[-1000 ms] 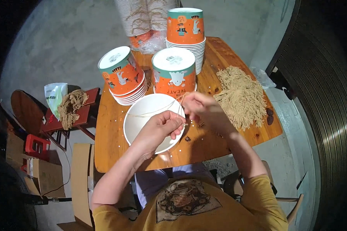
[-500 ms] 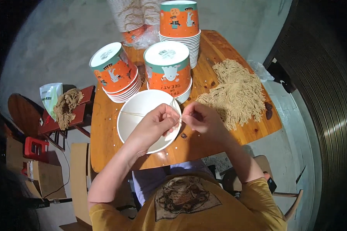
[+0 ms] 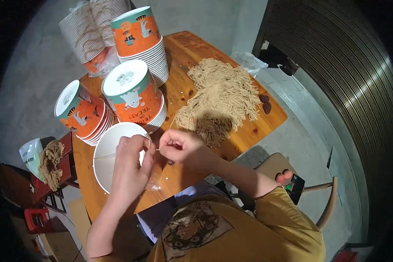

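A white-lined paper bucket (image 3: 104, 174) stands with its mouth up near the front of the wooden table, tilted slightly toward me. A thin beige cord (image 3: 104, 156) crosses its inside from the left wall. At the bucket's right rim my left hand (image 3: 131, 163) has thumb and forefinger closed in a pinch on cord. Just to the right my right hand (image 3: 183, 150) pinches cord too, and a short taut length runs between the two. Whether it is the same cord as inside the bucket is hidden by my left hand.
Upside-down stacks of orange and green paper buckets (image 3: 137, 105) stand behind. A large heap of beige cords (image 3: 225, 94) covers the table's right part, beside dark dried fruits (image 3: 265, 104). To the left, a bundle of cords (image 3: 51, 163) hangs on a red bench (image 3: 65, 159).
The view has turned to the right, so the table and buckets appear further left. My hands have drawn slightly apart, with cord stretched between them.
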`<state>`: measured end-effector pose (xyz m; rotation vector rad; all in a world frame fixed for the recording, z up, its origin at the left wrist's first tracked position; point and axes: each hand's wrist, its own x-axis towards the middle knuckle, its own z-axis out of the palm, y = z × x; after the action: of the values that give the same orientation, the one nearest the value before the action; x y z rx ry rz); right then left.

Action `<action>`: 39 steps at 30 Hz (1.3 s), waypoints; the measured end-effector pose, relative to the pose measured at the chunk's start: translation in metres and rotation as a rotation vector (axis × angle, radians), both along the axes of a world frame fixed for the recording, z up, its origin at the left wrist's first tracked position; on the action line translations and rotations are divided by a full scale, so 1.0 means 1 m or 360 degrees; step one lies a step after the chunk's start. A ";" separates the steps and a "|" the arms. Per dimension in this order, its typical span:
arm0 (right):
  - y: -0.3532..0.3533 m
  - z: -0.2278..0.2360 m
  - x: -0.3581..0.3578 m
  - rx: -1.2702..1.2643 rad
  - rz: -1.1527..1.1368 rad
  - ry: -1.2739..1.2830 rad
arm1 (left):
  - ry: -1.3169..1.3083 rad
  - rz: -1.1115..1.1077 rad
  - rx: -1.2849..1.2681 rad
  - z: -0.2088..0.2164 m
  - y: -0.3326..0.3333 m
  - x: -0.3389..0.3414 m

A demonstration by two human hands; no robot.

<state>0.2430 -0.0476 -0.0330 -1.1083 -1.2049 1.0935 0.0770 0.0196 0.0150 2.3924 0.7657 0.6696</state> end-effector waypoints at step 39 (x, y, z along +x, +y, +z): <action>0.007 0.009 -0.005 0.0426 -0.0114 -0.0116 | -0.0437 0.0045 -0.1400 -0.009 0.003 0.000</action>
<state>0.2380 -0.0408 -0.0235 -0.9830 -1.3159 0.8158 0.0767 0.0225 0.0064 1.4622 0.7634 0.5063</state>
